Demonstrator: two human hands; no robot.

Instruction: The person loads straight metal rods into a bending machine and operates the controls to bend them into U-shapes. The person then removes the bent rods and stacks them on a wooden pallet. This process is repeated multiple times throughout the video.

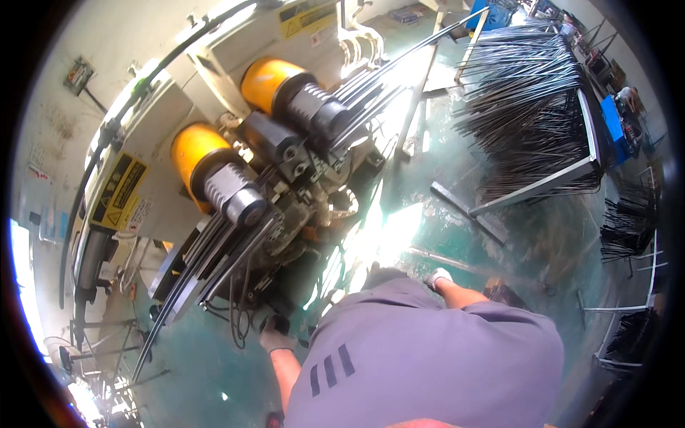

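My left hand, in a pale work glove, hangs below the machine's near end, closed against a small dark object whose kind does not show. My right hand, also gloved, is out to the right beyond my grey-purple shirt; its fingers are too small and blurred to read. The machine ahead of me carries two orange-capped cylinders. Long metal bars run beside it toward the lower left. Black cables hang near my left hand.
A metal rack to the right holds a big heap of thin dark rods. More rods sit on racks at the far right. A metal beam lies on the green floor. Yellow warning labels mark the machine's housing.
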